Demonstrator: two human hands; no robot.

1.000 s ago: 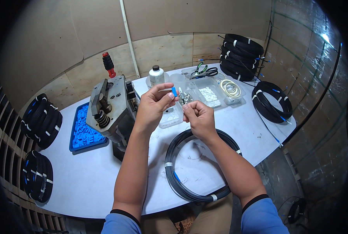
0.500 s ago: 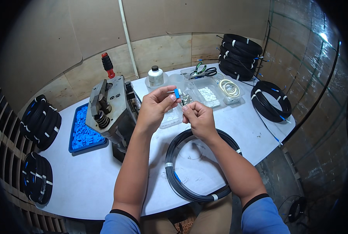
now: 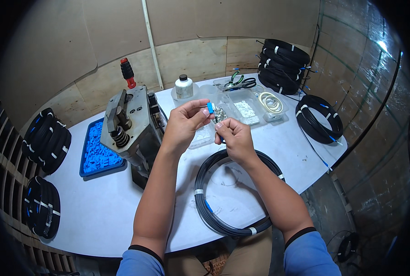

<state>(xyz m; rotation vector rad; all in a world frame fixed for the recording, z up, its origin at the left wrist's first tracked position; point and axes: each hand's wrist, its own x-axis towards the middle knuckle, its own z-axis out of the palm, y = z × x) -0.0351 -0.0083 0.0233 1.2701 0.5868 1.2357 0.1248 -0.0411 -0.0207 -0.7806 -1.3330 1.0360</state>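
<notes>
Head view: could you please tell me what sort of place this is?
It looks like a small cable workshop, though I cannot be certain: stacked black cable coils, a heavy metal machine and a tray of small blue parts share one white table.

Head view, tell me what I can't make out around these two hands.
In the head view:
Inside the right hand: its curled fingers hide whatever they may hold.
Blue piece in the left hand: thumb and fingers cover part of it.
Dark cable coil on the table: the right forearm hides a stretch.
Small metal parts: too small for exact shapes.
Floor coil, lower right: too dim to count turns.
</notes>
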